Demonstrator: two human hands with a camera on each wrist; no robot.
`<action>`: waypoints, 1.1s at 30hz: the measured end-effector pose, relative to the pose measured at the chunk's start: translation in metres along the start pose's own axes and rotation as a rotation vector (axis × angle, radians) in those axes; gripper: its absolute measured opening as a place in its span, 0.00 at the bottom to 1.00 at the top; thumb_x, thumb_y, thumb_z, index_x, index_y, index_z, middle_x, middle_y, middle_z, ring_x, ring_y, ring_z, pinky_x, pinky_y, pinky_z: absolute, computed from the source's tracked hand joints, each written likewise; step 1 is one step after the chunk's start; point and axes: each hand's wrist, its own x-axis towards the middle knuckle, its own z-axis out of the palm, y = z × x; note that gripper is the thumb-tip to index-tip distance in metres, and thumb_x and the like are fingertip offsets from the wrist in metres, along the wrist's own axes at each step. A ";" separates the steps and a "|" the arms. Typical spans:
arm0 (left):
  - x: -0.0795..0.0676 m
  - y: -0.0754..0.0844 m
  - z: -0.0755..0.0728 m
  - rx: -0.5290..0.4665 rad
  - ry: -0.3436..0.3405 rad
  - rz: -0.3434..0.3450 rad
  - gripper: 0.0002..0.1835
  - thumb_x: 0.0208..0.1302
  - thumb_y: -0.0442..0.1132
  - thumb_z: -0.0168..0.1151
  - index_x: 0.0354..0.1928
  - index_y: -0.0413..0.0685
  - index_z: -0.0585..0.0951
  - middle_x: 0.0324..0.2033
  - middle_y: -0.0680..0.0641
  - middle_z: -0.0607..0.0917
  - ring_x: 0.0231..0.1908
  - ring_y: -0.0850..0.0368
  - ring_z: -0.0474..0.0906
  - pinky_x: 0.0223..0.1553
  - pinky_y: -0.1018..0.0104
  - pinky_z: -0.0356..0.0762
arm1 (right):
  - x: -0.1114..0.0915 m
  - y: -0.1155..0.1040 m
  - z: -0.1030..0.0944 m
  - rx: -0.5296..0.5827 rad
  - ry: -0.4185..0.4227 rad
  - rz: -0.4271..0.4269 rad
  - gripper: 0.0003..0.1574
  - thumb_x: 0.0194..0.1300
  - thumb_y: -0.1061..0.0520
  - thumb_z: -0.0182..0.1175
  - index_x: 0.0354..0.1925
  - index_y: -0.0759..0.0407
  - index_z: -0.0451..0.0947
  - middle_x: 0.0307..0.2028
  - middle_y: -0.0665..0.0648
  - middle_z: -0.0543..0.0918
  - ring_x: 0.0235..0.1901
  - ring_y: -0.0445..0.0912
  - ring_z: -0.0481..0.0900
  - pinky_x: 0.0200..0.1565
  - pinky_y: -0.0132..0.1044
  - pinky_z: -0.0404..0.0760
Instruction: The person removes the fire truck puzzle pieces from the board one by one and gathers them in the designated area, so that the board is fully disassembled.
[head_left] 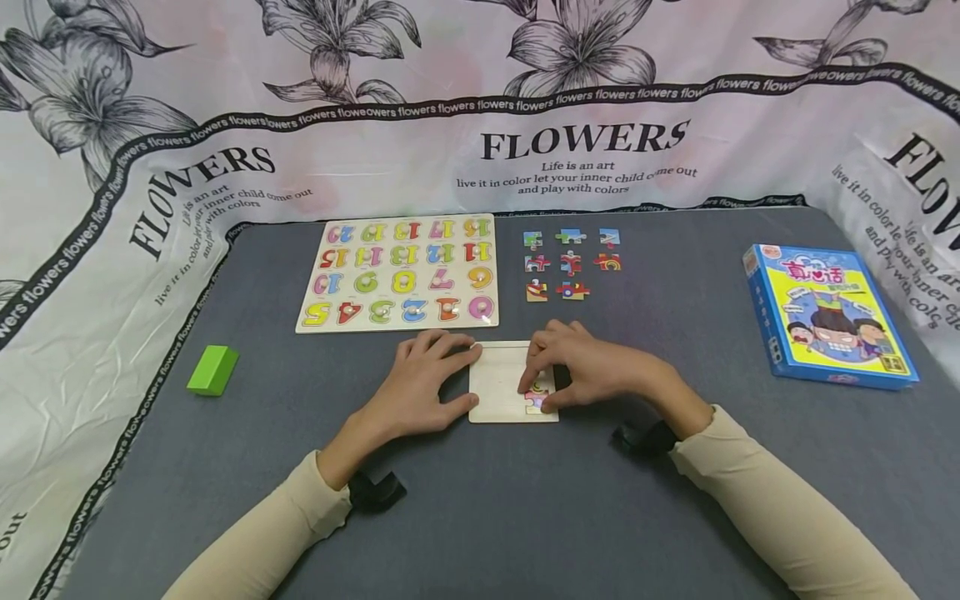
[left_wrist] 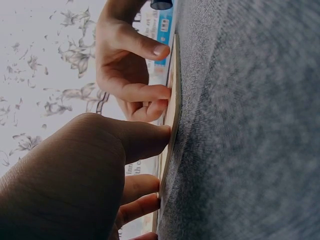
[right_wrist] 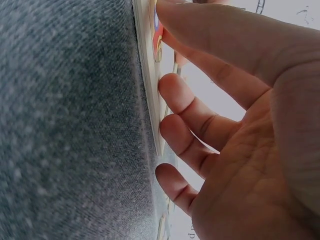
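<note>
A small pale wooden puzzle board [head_left: 498, 379] lies flat on the grey cloth. Along its left edge, my left hand [head_left: 427, 387] touches it with spread fingers and thumb, which also meet the edge in the left wrist view. My right hand [head_left: 581, 367] is over the board's right side. Its thumb and index finger pinch a colourful jigsaw piece [head_left: 536, 400] at the lower right corner, partly hidden by the fingers. In the right wrist view, the thumb covers much of the red and yellow piece [right_wrist: 158, 42], while the other fingers curl beside the board.
Loose jigsaw pieces [head_left: 571, 264] lie in rows beyond the right hand. A number board [head_left: 362, 326] stretches behind the left hand. On the far left sits a green block [head_left: 213, 371]; a blue box [head_left: 832, 317] lies at right. Flower-printed cloth [head_left: 390, 167] borders the back.
</note>
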 end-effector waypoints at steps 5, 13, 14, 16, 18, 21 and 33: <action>0.000 -0.002 0.001 0.004 0.007 0.000 0.35 0.65 0.55 0.66 0.73 0.56 0.73 0.70 0.50 0.73 0.72 0.46 0.60 0.67 0.38 0.57 | 0.000 0.001 -0.002 0.021 -0.005 -0.017 0.19 0.53 0.50 0.79 0.45 0.36 0.89 0.39 0.43 0.79 0.42 0.39 0.64 0.46 0.43 0.59; -0.001 -0.001 0.001 -0.002 0.013 0.005 0.35 0.65 0.55 0.66 0.72 0.55 0.73 0.69 0.50 0.74 0.72 0.46 0.60 0.67 0.38 0.57 | -0.001 0.001 -0.003 0.049 -0.022 -0.028 0.20 0.55 0.51 0.78 0.47 0.35 0.89 0.41 0.43 0.80 0.43 0.43 0.66 0.47 0.43 0.59; -0.001 -0.001 0.001 -0.001 0.013 0.005 0.35 0.65 0.55 0.66 0.72 0.55 0.73 0.69 0.50 0.74 0.72 0.46 0.60 0.67 0.38 0.57 | -0.001 0.001 -0.003 0.053 -0.026 -0.025 0.20 0.56 0.52 0.77 0.48 0.35 0.88 0.41 0.43 0.80 0.43 0.43 0.66 0.47 0.43 0.59; 0.000 -0.001 0.001 -0.001 0.014 0.005 0.35 0.65 0.55 0.66 0.72 0.55 0.73 0.69 0.50 0.73 0.72 0.46 0.60 0.67 0.38 0.57 | -0.001 0.001 -0.004 0.062 -0.033 -0.021 0.21 0.56 0.52 0.77 0.49 0.36 0.88 0.42 0.43 0.81 0.44 0.43 0.67 0.47 0.43 0.60; 0.000 -0.001 0.001 -0.002 0.015 0.006 0.35 0.65 0.54 0.66 0.72 0.55 0.73 0.69 0.50 0.73 0.72 0.46 0.60 0.67 0.38 0.57 | -0.002 0.000 -0.004 0.064 -0.037 -0.021 0.21 0.57 0.52 0.77 0.50 0.37 0.88 0.43 0.42 0.82 0.44 0.43 0.67 0.47 0.43 0.60; 0.000 -0.001 0.001 -0.003 0.012 0.006 0.35 0.65 0.54 0.66 0.72 0.55 0.73 0.69 0.50 0.73 0.72 0.46 0.60 0.67 0.38 0.57 | -0.002 0.000 -0.005 0.061 -0.040 -0.026 0.22 0.57 0.53 0.76 0.51 0.38 0.88 0.44 0.41 0.84 0.45 0.42 0.68 0.47 0.43 0.60; 0.000 -0.001 0.001 0.006 0.010 0.007 0.35 0.65 0.55 0.66 0.72 0.55 0.73 0.69 0.49 0.73 0.72 0.46 0.60 0.67 0.37 0.57 | -0.002 -0.001 -0.003 0.058 -0.041 -0.044 0.24 0.55 0.53 0.78 0.51 0.38 0.87 0.44 0.39 0.85 0.42 0.42 0.67 0.45 0.42 0.58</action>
